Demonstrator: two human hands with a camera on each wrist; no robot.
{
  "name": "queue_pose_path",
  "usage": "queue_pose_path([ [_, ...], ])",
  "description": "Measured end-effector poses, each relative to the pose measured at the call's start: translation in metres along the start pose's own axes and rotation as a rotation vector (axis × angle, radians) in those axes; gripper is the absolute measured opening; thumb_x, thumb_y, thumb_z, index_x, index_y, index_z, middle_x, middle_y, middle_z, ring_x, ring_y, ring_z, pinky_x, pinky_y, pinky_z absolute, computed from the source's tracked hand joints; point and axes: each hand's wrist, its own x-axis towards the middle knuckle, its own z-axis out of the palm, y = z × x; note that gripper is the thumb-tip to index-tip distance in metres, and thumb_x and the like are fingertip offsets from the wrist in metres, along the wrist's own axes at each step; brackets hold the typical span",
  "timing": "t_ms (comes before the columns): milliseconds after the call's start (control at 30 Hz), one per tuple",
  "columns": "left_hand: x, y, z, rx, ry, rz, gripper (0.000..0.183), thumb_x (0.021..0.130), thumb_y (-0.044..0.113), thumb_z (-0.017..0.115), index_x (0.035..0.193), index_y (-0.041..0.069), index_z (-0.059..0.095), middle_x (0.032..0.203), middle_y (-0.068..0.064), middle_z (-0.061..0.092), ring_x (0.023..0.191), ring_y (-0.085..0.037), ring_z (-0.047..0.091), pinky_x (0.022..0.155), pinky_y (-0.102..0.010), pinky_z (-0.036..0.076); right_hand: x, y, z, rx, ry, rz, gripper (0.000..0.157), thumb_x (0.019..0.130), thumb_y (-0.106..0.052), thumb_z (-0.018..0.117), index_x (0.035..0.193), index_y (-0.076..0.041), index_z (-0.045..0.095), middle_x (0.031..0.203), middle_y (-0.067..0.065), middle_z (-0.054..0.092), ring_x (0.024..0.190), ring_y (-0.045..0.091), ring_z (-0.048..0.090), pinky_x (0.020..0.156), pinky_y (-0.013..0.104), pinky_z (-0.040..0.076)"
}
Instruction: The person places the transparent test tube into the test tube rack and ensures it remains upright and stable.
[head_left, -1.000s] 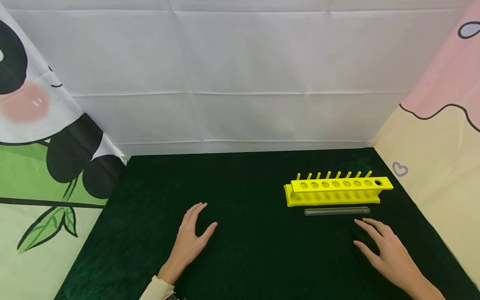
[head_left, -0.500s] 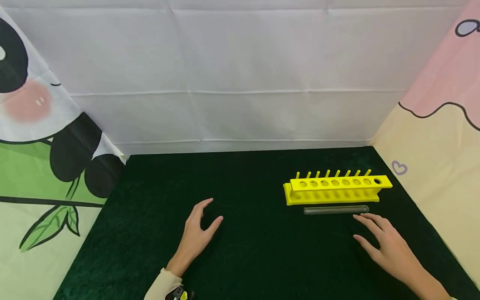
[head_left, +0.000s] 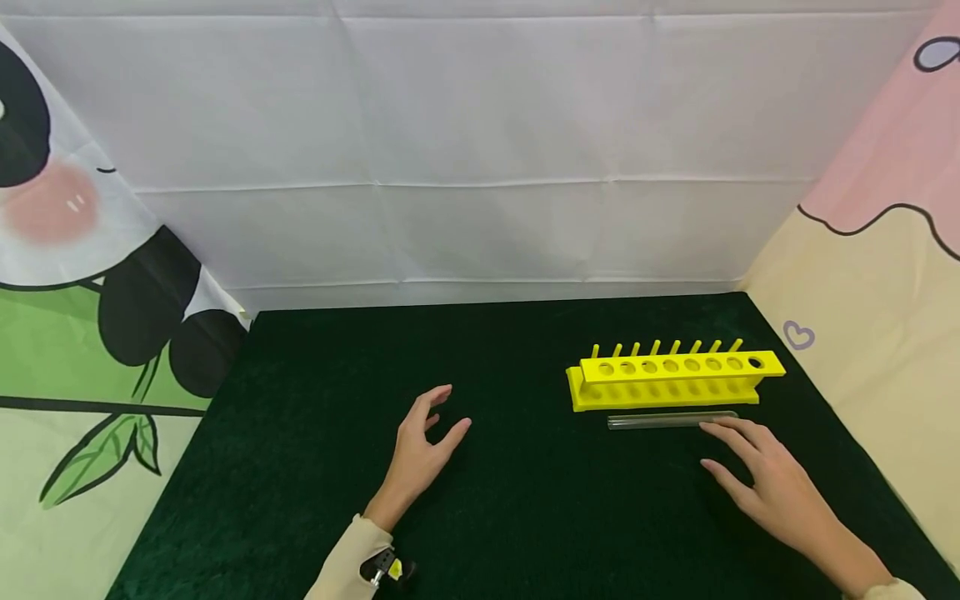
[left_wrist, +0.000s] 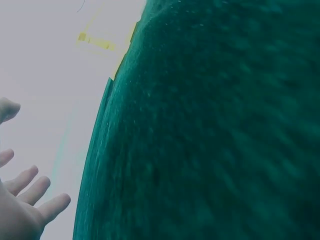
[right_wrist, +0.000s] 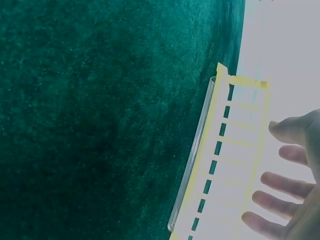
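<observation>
A clear glass test tube [head_left: 660,421] lies on the dark green cloth along the front of a yellow test tube rack [head_left: 675,367]. My right hand [head_left: 772,479] is just in front of the tube's right end, fingers spread and overlapping that end in the head view. The right wrist view shows the test tube [right_wrist: 192,155] beside the rack [right_wrist: 217,150], with the right hand's fingers [right_wrist: 285,185] spread and holding nothing. Well to the left, my left hand [head_left: 420,454] hovers with relaxed fingers and thumb apart, nothing in its grasp.
The green cloth [head_left: 375,358] covers the table up to a white backdrop [head_left: 487,150]. Printed cloths hang at both sides, a panda pattern [head_left: 150,292] on the left and a pink and cream one [head_left: 877,333] on the right. Pegs rise along the rack's back.
My left hand has moved rightward and slightly farther from me. My right hand has edged forward and left, its fingertips now over the tube's right end. The tube and rack have stayed put.
</observation>
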Motion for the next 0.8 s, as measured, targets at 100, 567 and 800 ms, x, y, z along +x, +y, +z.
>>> queue_pose_path([
  [100, 0.006, 0.001, 0.007, -0.035, -0.007, 0.013, 0.054, 0.087, 0.042, 0.065, 0.134, 0.027, 0.043, 0.134, 0.0, 0.047, 0.124, -0.018, 0.045, 0.096, -0.05, 0.043, 0.002, 0.0, 0.001, 0.001, 0.008, -0.016, 0.06, 0.067, -0.008, 0.082, 0.123, -0.011, 0.06, 0.119, 0.007, 0.056, 0.104, 0.02, 0.05, 0.087, 0.018, 0.034],
  [567, 0.037, 0.007, 0.05, -0.132, -0.055, 0.088, 0.05, 0.089, 0.035, 0.066, 0.133, 0.024, 0.045, 0.133, -0.011, 0.05, 0.121, -0.018, 0.048, 0.095, -0.047, 0.045, 0.014, -0.001, 0.0, 0.005, 0.01, -0.06, 0.059, 0.065, -0.008, 0.083, 0.12, -0.011, 0.061, 0.116, 0.01, 0.057, 0.103, 0.028, 0.052, 0.078, 0.047, 0.044],
  [800, 0.046, 0.019, 0.063, -0.19, -0.089, 0.092, 0.049, 0.091, 0.026, 0.065, 0.134, 0.015, 0.045, 0.131, -0.013, 0.051, 0.121, -0.026, 0.049, 0.095, -0.051, 0.044, 0.02, 0.003, 0.001, 0.001, 0.022, -0.089, 0.05, 0.071, -0.019, 0.082, 0.116, -0.011, 0.063, 0.116, 0.009, 0.058, 0.102, 0.027, 0.052, 0.078, 0.046, 0.044],
])
